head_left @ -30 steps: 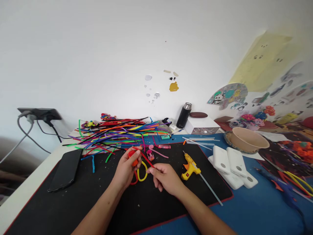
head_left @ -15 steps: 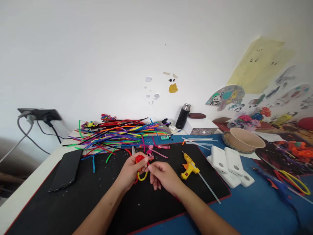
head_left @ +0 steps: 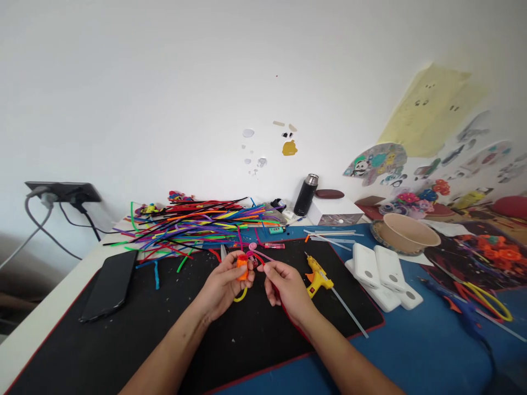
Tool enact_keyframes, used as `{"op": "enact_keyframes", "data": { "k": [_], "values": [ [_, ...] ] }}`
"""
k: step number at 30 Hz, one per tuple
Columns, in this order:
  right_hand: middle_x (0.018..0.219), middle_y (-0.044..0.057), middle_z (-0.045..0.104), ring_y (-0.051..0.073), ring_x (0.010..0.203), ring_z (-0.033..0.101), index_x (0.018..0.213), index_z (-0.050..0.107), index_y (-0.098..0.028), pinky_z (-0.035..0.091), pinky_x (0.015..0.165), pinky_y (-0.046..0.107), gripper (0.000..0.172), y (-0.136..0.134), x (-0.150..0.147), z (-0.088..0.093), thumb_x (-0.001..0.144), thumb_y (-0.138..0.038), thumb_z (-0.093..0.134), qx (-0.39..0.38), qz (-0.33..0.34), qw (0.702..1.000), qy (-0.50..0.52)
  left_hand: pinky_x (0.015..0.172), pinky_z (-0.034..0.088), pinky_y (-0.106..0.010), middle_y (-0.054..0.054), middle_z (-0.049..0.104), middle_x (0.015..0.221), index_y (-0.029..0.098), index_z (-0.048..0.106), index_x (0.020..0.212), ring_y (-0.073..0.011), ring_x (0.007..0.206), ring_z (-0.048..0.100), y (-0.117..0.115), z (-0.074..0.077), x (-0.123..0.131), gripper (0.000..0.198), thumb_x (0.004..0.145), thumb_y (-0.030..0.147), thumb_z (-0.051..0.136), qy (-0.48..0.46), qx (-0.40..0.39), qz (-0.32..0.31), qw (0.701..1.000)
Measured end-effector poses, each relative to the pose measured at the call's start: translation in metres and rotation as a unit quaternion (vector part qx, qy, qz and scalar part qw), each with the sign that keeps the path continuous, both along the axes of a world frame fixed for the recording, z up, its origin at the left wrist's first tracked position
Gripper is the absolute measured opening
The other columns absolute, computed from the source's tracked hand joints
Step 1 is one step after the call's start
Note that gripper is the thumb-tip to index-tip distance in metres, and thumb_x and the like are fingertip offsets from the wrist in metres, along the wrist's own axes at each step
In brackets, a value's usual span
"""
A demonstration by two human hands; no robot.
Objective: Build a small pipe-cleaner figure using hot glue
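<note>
Between the fingers and thumb of my left hand (head_left: 224, 281) is a small orange piece (head_left: 242, 267) with red at its top. My right hand (head_left: 286, 285) pinches a red pipe cleaner (head_left: 259, 258), which runs from the orange piece and passes down behind the right wrist. Just behind the hands lies a pink pipe cleaner coil (head_left: 252, 247) with a tail. Scissors with a yellow handle (head_left: 241, 295) lie partly hidden under my left hand. A yellow glue gun (head_left: 317, 277) with a clear glue stick rests right of my right hand.
Many coloured pipe cleaners (head_left: 193, 225) are heaped along the wall. A black phone (head_left: 109, 285) lies left on the black mat (head_left: 164, 340). To the right are white devices (head_left: 389, 269), a bowl (head_left: 411, 233) and more scissors (head_left: 486, 299). A black bottle (head_left: 306, 196) stands behind.
My right hand has moved slightly right, away from my left. The orange side of the held piece now shows, and the red pipe cleaner is visible between the hands.
</note>
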State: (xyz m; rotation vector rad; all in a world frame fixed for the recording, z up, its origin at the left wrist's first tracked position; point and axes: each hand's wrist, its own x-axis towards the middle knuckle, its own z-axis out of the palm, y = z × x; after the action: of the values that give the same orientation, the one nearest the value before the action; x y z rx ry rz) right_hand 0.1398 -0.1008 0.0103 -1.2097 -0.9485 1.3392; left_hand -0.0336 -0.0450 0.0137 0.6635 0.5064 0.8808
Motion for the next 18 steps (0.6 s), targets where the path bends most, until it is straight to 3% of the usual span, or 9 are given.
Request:
{"op": "enact_keyframes", "data": {
  "k": [4, 9, 13, 18],
  "values": [
    [0.054, -0.005, 0.059, 0.008, 0.036, 0.050, 0.099, 0.073, -0.014, 0.024, 0.036, 0.019, 0.048, -0.0022, 0.0035, -0.0020, 0.086, -0.061, 0.071, 0.011, -0.002, 1.000, -0.005, 0.075, 0.059, -0.029, -0.006, 0.074, 0.093, 0.014, 0.072, 0.107, -0.0179, 0.081, 0.072, 0.0040, -0.0028, -0.0012, 0.041, 0.070, 0.016, 0.091, 0.024, -0.017, 0.032, 0.999],
    [0.058, -0.003, 0.062, 0.009, 0.038, 0.053, 0.098, 0.072, -0.015, 0.027, 0.037, 0.019, 0.049, -0.0029, 0.0035, -0.0056, 0.086, -0.063, 0.070, 0.009, 0.013, 1.000, -0.027, 0.074, 0.058, -0.028, -0.008, 0.075, 0.090, 0.012, 0.077, 0.107, -0.0194, 0.083, 0.071, 0.0069, -0.0042, -0.0023, 0.038, 0.073, 0.022, 0.090, 0.031, -0.020, 0.041, 0.998],
    [0.059, -0.003, 0.062, 0.008, 0.038, 0.049, 0.096, 0.072, -0.015, 0.027, 0.037, 0.020, 0.047, -0.0036, 0.0008, -0.0039, 0.088, -0.061, 0.068, 0.025, 0.034, 0.998, -0.044, 0.063, 0.050, -0.025, -0.009, 0.074, 0.082, 0.013, 0.075, 0.120, -0.0164, 0.072, 0.065, 0.0041, -0.0039, 0.0002, 0.044, 0.083, 0.034, 0.084, 0.048, 0.016, 0.030, 0.998],
    [0.056, -0.005, 0.056, 0.007, 0.039, 0.038, 0.090, 0.071, -0.016, 0.025, 0.041, 0.021, 0.044, -0.0028, -0.0037, -0.0001, 0.089, -0.060, 0.068, 0.052, 0.036, 0.996, -0.059, 0.053, 0.039, -0.023, -0.004, 0.071, 0.078, 0.018, 0.071, 0.127, -0.0127, 0.058, 0.058, 0.0002, -0.0040, 0.0047, 0.051, 0.081, 0.037, 0.085, 0.061, 0.030, 0.024, 0.997]
  ]
}}
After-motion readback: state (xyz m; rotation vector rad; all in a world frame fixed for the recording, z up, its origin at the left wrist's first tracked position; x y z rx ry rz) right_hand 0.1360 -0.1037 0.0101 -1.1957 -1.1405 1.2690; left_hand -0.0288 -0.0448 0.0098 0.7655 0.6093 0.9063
